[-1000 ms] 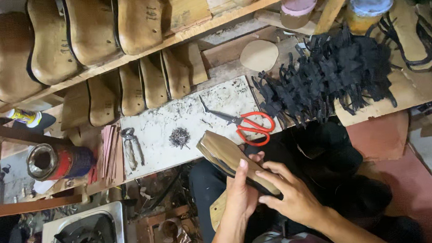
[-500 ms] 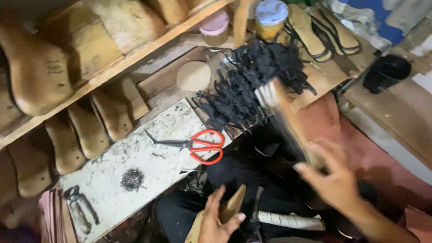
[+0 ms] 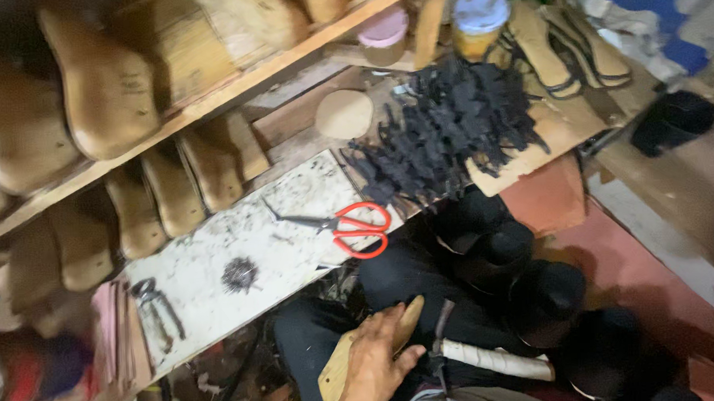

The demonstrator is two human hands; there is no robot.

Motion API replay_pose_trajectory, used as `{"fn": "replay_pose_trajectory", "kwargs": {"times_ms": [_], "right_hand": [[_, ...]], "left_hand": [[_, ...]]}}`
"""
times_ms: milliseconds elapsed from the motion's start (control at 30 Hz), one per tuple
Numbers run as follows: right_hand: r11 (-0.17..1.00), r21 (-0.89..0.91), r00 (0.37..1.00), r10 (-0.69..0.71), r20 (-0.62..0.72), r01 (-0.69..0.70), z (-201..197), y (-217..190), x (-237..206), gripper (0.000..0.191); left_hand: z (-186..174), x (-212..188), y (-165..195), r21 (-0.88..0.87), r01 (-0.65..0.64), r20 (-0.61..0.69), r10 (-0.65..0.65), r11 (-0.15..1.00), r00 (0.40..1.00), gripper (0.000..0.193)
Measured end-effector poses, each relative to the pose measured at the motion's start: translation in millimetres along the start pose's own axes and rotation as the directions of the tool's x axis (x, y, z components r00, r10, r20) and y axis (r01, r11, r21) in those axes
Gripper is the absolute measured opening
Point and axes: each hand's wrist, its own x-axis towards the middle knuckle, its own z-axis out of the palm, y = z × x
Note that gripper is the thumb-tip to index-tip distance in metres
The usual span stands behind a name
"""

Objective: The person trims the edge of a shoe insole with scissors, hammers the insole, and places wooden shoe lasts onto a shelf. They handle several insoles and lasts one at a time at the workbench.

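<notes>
Fingers (image 3: pixel 406 357) of our left hand (image 3: pixel 375 366) lie pressed flat on a tan wooden board (image 3: pixel 335 375); we judge it stiff, light, best gripped edgewise; right hand unseen.

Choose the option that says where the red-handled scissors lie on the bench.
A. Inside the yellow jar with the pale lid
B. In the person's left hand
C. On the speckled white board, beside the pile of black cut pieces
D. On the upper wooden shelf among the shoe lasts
C: the red-handled scissors lie flat on the speckled white board, just left of the pile of black cut pieces, with no hand touching them.
</notes>
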Motion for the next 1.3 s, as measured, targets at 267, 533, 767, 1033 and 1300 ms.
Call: {"fn": "replay_pose_trajectory", "kwargs": {"times_ms": [267, 533, 767, 1033, 1300], "right_hand": [[0.982, 0.002, 0.981, -0.189, 0.037, 0.189, -7, -53, -2, 0.043], [0.713, 0.528, 0.778, -0.611, 0.145, 0.461, -8, -209, -100, 0.041], [0.428, 0.541, 0.214, -0.607, 0.765, -0.724, 13, -298, -183, 0.06], [0.322, 0.408, 0.03, -0.753, 0.657, -0.854, 20, -300, -179, 0.086], [0.091, 0.704, 0.435, -0.728, 0.529, -0.705, 41, -276, -106, 0.087]], "left_hand": [[-24, 2, 3, 0.083, 0.043, -0.018, -0.041, 0.996, 0.999, 0.054], [-45, 12, 7, -0.709, 0.109, -0.035, -0.189, 0.697, 0.981, 0.052], [-44, 34, 24, -0.97, -0.244, -0.239, -0.258, 0.014, 0.936, 0.063], [-55, 43, 34, -0.914, -0.404, -0.392, -0.195, -0.025, 0.899, 0.076], [11, 50, -71, -0.943, -0.229, -0.257, -0.093, 0.24, 0.962, 0.069]]}}
